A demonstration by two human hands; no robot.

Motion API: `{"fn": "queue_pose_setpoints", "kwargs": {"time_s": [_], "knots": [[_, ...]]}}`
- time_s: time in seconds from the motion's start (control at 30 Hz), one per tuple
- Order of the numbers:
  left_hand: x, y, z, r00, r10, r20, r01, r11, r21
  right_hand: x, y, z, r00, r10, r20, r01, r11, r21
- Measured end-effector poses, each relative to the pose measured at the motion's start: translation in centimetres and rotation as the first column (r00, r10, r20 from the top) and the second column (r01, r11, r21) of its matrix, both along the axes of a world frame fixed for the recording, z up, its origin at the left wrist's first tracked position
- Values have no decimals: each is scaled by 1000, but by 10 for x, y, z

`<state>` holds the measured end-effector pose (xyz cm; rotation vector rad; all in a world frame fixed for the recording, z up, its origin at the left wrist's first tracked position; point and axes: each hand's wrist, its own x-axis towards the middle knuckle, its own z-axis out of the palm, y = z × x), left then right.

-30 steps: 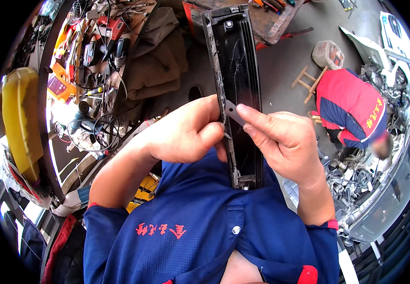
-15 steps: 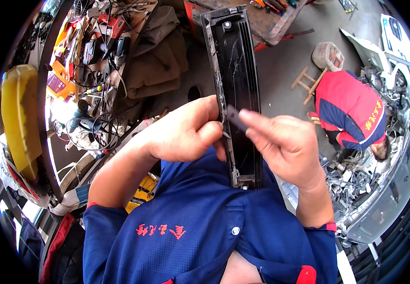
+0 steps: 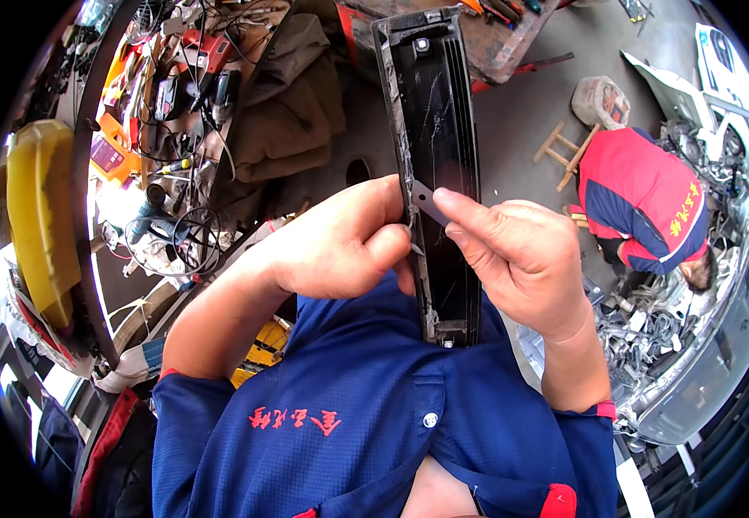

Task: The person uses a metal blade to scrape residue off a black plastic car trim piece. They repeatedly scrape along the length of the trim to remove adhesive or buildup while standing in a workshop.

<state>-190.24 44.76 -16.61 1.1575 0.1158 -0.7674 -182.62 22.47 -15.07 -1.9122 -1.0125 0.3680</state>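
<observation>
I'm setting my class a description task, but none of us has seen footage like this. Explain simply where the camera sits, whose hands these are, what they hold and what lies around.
There is no robot here: a person works with two bare hands. The camera sits on that person's head and looks down; its wide fisheye lens bends straight edges.

The right hand pinches a thin grey strip with a hole near its end. The left hand curls around the left edge of a long black part; some of its fingers are hidden.

Among the clutter at left lie a red tool, an orange container and black cables. A worn brown table stands beyond. At right, a co-worker bends beside exposed vehicle parts.
</observation>
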Motion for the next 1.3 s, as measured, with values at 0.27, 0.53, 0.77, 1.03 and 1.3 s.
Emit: {"fn": "queue_pose_setpoints", "kwargs": {"time_s": [0.27,0.53,0.77,1.03,1.3], "knots": [[4,2,4,1000,23,-11,-23,1000,-14,-1,-5,3,1000,-8,-6,8,1000,-21],[6,2,-1,1000,-10,-7,10,998,66,-3,-7,-3,995,54,-87,-55,998,-10],[7,5,4,1000,-2,21,2,1000,25,-3,-2,6,999,19,-48,-23,996,-85],[9,5,5,998,-15,57,14,1000,11,-1,2,-1,999,-38,-11,38,999,28],[12,1,5,993,78,-93,-83,995,-49,-2,-12,1,998,28,-53,-27,999,23]]}}
